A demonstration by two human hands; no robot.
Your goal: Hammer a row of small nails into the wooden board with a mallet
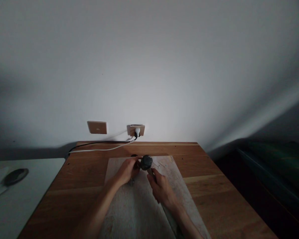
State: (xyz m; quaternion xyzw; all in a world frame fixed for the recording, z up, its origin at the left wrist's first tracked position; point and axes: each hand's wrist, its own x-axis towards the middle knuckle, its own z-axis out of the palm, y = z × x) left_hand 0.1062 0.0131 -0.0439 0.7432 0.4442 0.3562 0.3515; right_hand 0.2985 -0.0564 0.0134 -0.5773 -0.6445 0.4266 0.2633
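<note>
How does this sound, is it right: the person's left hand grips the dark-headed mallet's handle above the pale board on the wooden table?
Not quite: the head view shows the right hand gripping the handle of the dark-headed mallet; the left hand is beside the mallet's head. The pale board does lie on the wooden table.

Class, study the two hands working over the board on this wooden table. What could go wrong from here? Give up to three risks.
1. The head of the dark-headed tool in the right hand is right beside the left hand, so a stray swing might hit it.
2. The scene is dim, which could make aiming harder.
3. The white cable crosses the table behind the board; a snag might tug its plug.
</note>
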